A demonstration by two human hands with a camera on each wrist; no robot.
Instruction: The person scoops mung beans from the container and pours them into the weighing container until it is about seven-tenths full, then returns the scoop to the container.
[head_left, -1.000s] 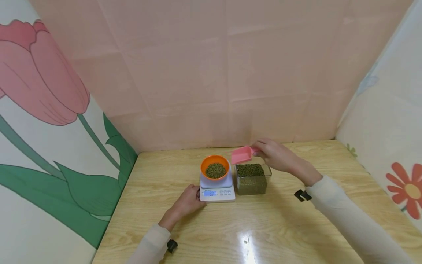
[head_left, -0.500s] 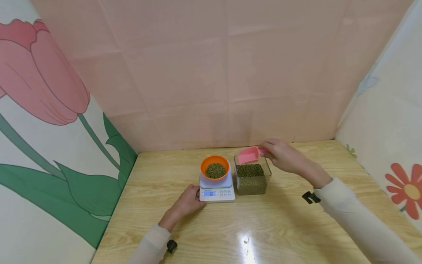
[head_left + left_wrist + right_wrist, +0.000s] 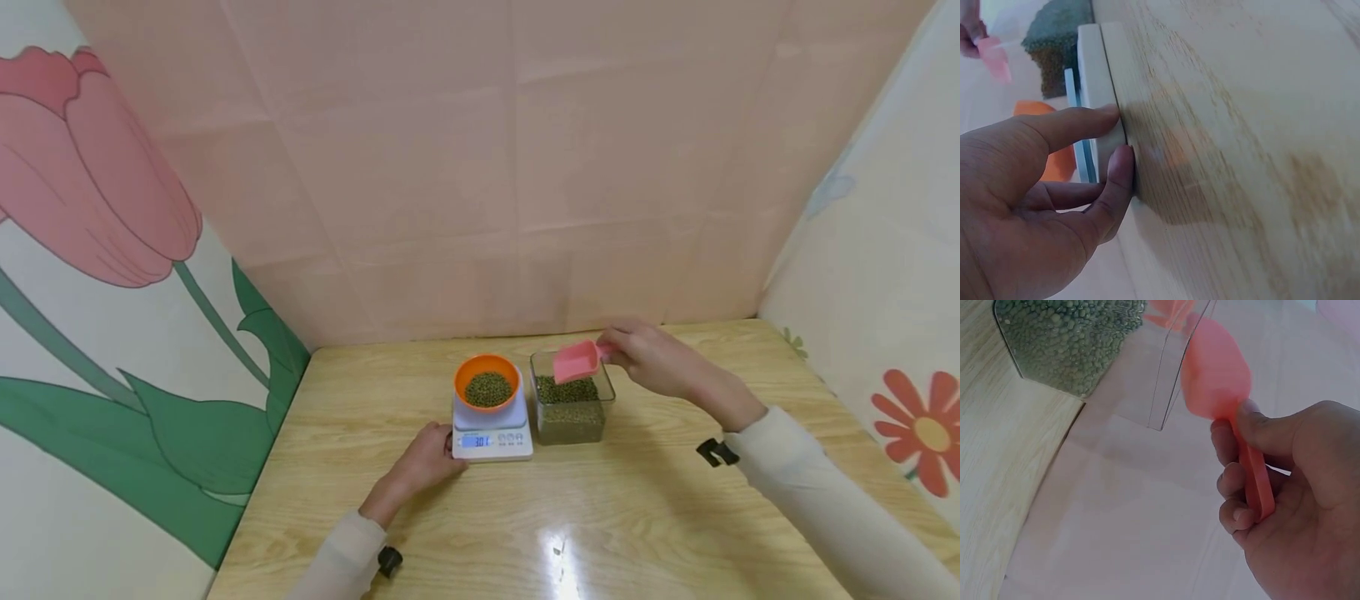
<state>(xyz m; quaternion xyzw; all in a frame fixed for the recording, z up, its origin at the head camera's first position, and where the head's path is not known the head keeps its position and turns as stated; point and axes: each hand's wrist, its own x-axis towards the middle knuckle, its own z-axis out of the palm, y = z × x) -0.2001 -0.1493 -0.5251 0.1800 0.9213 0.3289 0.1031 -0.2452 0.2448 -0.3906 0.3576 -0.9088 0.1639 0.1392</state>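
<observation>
Head view, centre of frame: orange bowl [image 3: 467, 367] of mung beans [image 3: 488, 390] on platform of digital scale [image 3: 495, 451], presumably so its load registers; clear container [image 3: 572, 427] of beans just to its right, likely for short reach. Right hand [image 3: 654, 360], right of centre, holds pink scoop [image 3: 576, 363] above container's opening; pan looks empty. Left wrist view, lower left: left hand [image 3: 1041, 181] pinches scale's edge between thumb and curled fingers, probably steadying it. Right wrist view, right side: fingers wrap scoop's handle, thumb near pan, seemingly for tilt control; container upper left.
</observation>
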